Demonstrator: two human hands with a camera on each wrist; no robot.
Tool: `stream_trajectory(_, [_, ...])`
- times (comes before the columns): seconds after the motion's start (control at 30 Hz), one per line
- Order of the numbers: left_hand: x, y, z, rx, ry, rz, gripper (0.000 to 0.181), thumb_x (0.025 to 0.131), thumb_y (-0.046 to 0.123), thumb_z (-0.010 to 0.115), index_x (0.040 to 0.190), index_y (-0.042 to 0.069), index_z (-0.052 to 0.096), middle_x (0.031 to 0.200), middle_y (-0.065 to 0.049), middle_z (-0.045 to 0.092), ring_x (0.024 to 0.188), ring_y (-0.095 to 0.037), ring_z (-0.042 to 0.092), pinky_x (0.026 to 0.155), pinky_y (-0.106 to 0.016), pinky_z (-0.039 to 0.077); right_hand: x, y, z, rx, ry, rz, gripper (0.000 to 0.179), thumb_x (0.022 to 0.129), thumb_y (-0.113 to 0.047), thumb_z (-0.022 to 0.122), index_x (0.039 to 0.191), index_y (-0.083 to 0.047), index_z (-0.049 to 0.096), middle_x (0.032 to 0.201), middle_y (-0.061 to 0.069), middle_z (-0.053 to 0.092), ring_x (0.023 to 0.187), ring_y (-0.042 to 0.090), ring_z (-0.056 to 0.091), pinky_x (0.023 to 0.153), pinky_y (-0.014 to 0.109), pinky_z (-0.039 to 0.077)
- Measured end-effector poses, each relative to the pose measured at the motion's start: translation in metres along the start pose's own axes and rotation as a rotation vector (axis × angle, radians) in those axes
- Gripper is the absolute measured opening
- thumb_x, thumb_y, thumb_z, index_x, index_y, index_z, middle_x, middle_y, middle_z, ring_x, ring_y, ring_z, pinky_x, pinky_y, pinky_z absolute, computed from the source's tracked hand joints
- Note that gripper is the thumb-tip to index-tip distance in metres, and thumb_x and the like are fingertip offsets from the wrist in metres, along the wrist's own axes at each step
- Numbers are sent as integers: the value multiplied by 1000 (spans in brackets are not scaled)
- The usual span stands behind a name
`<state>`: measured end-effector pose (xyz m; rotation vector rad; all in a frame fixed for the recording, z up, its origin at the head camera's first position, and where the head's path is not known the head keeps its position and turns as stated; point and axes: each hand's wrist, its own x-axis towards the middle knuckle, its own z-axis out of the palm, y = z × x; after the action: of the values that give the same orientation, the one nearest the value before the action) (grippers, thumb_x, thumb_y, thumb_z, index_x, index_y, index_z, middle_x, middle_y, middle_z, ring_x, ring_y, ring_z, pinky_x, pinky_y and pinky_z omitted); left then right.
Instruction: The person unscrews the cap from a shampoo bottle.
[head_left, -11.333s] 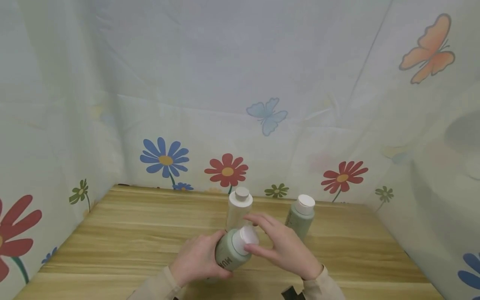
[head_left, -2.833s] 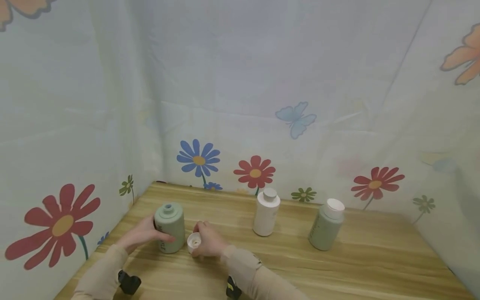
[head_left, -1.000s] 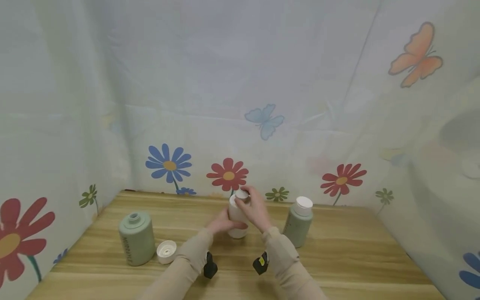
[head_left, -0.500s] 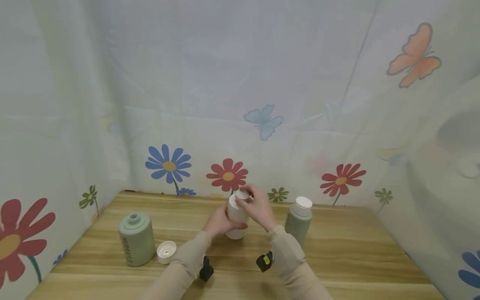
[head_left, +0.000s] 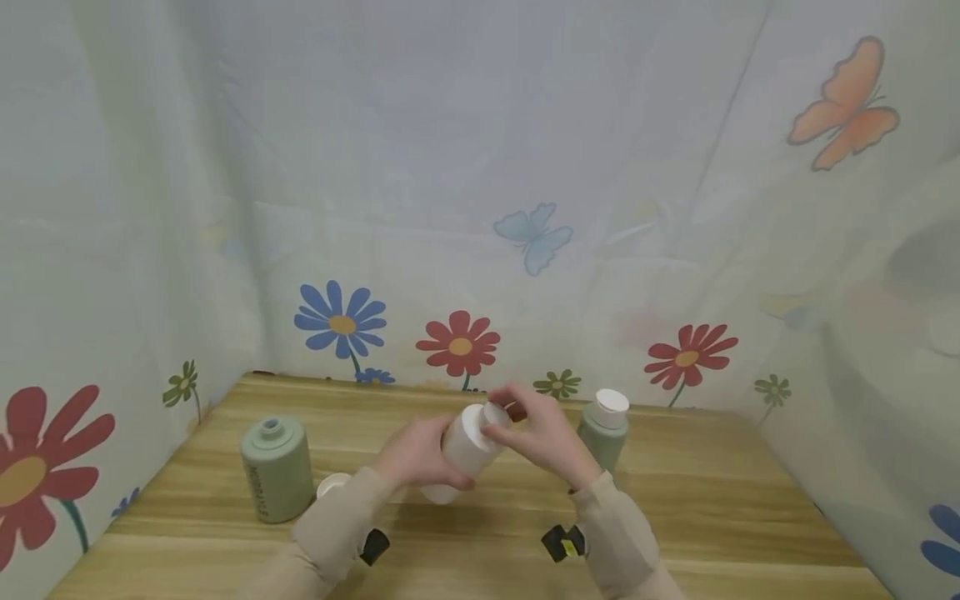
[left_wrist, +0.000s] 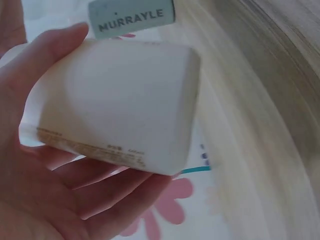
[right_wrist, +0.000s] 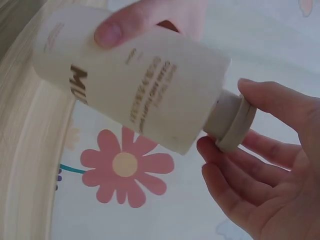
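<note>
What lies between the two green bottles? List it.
In the head view: a loose white cap, then the left hand, the white bottle and the right hand.

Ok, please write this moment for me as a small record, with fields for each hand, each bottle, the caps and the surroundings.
Left hand: holds white bottle
Right hand: pinches neck cap
White bottle: tilted, neck cap at its mouth; whether loosened, cannot tell
Left green bottle: upright, uncapped
Loose cap: beside left green bottle, partly hidden by left sleeve
Right green bottle: upright, capped
Surroundings: wooden table, flowered cloth behind
</note>
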<state>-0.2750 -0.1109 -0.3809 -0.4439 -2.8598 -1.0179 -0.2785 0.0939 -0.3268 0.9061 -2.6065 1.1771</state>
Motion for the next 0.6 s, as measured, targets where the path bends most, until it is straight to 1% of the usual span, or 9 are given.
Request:
stream_trajectory(0.13, [-15, 6, -5, 43, -45, 35, 61, 53, 38, 89, 104, 16, 63, 90, 3, 68, 78, -13, 60, 68, -35, 51, -15, -2, -2, -22, -29, -32, 34, 84, -28, 75, 113, -12, 65, 108, 3, 70, 91, 16, 65, 76, 30, 55])
stream_trajectory(0.27, [-29, 11, -6, 45, -73, 59, 58, 53, 36, 88, 101, 14, 63, 87, 3, 67, 74, -12, 59, 64, -34, 50, -28, -4, -1, -34, -45, -42, 35, 84, -30, 75, 113, -13, 66, 107, 1, 70, 88, 13, 64, 75, 25, 53])
stream_trajectory(0.4, [-37, 13, -4, 78, -68, 77, 57, 53, 36, 87, 100, 15, 62, 86, 5, 66, 73, -11, 58, 63, -32, 49, -37, -5, 2, -66, -39, -60, 36, 83, -28, 76, 114, -13, 66, 106, -3, 70, 85, 9, 63, 75, 22, 52])
stream_trajectory(0.6, [-43, 10, -1, 144, -33, 81, 58, 53, 39, 88, 100, 16, 62, 85, 5, 66, 71, -10, 57, 61, -31, 47, -41, -2, 8, -101, -38, -158, 35, 83, -26, 75, 113, -11, 66, 104, -1, 71, 79, 5, 63, 73, 22, 53])
